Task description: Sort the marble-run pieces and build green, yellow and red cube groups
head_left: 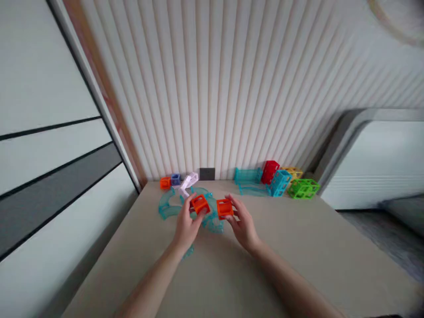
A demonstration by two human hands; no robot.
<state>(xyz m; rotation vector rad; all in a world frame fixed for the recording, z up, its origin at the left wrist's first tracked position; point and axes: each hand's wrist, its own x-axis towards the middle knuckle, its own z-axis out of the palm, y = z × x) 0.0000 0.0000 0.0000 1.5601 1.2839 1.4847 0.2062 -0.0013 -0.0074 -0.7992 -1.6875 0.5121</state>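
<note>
My left hand (187, 226) is closed around an orange open-frame cube (199, 204), held just above the beige table (298, 260). My right hand (241, 223) grips a second orange cube (225, 208) a short way to the right of the first. The two cubes are close together but apart. Beneath and behind both hands lie several clear teal curved track pieces (168, 205).
At the back left sit a small orange cube (165, 183), a blue cube (175, 179) and a white piece (189, 182). At the back right stand teal track (247, 176), red (270, 172), cyan (280, 182), yellow (293, 172) and green (303, 188) frame cubes. A ribbed wall rises behind.
</note>
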